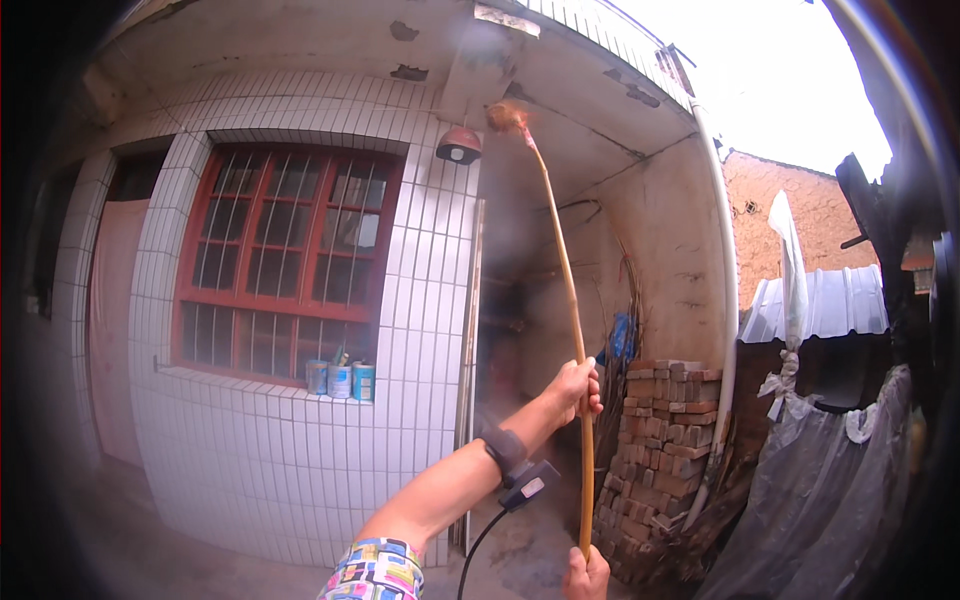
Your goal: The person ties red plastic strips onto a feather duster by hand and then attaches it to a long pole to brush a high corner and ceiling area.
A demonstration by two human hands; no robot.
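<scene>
A long-handled broom with a pale bamboo-like pole (566,260) rises steeply in front of me, leaning a little left toward its top. Its bushy brown head (507,117) is up by the concrete beam and ceiling (590,130); whether it touches them I cannot tell. My left hand (577,388) is closed round the middle of the pole, with the arm stretched out. Lower down, at the picture's bottom edge, my right hand (587,575) grips the pole too, only partly in view. A dark band and a cabled black device (528,486) are at my left wrist.
Just left of the broom head, a red-capped lamp (459,146) is fixed to the white-tiled wall (425,290). Several paint cans (340,381) stand on the sill of the red barred window (290,230). At right are stacked bricks (660,440), a drainpipe (722,250) and plastic sheeting (810,490).
</scene>
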